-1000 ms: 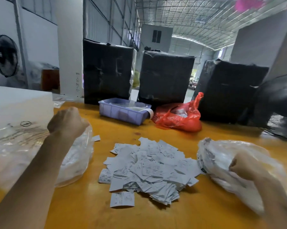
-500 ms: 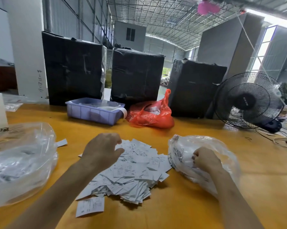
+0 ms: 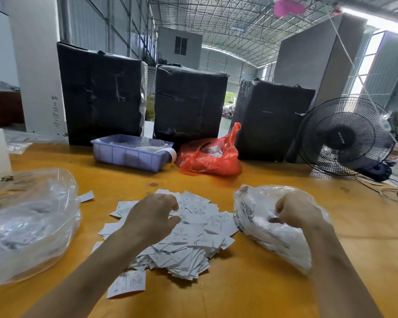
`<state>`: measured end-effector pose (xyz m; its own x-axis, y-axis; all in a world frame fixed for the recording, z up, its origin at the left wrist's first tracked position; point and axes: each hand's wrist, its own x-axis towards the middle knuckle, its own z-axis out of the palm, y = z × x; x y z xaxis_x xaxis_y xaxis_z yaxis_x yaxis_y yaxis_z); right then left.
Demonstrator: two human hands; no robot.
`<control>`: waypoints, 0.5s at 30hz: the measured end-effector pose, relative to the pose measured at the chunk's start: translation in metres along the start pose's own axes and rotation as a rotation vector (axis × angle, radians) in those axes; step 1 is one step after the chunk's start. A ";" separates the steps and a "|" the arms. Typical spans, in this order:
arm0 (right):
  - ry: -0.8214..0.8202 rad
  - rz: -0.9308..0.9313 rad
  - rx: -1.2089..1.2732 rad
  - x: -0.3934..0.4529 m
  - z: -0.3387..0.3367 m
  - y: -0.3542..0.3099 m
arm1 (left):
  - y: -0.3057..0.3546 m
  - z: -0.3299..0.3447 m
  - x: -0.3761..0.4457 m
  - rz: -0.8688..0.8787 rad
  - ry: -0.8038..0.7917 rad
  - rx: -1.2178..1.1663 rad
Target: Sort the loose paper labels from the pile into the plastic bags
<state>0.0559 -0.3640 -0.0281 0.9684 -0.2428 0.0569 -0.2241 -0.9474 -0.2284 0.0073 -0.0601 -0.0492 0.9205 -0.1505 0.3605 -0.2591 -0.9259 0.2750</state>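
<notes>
Thin, light, slippery paper labels [image 3: 189, 228] are best pinched off the pile's top by the curled left hand [image 3: 153, 220], contents unclear; right hand [image 3: 295, 211] grips the soft right plastic bag [image 3: 262, 228].

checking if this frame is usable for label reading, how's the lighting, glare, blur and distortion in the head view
Head view: strong wide-angle bending, the black wrapped boxes lean outward; the bright opening at upper right is blown out; soft glare on the clear bags and; the label pile is fairly sharp, one "XL" readable, finer print not; left hand and right hand show little motion blur.
</notes>
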 end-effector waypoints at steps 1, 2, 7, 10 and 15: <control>-0.044 -0.022 0.024 0.003 0.002 0.002 | 0.000 0.000 0.000 0.004 -0.004 -0.004; -0.067 -0.036 0.049 0.004 0.003 0.004 | 0.001 0.000 0.000 0.007 -0.008 -0.007; 0.022 -0.052 -0.058 0.004 -0.005 0.005 | 0.005 0.001 -0.002 0.017 -0.026 -0.026; 0.099 -0.003 -0.078 0.006 0.005 0.005 | 0.006 0.002 -0.002 0.018 -0.041 -0.032; 0.216 0.161 -0.091 0.005 0.024 0.010 | 0.007 0.002 -0.003 0.016 -0.042 -0.033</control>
<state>0.0607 -0.3700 -0.0534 0.8761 -0.4210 0.2348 -0.3912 -0.9056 -0.1641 0.0038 -0.0666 -0.0500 0.9273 -0.1805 0.3278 -0.2831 -0.9112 0.2993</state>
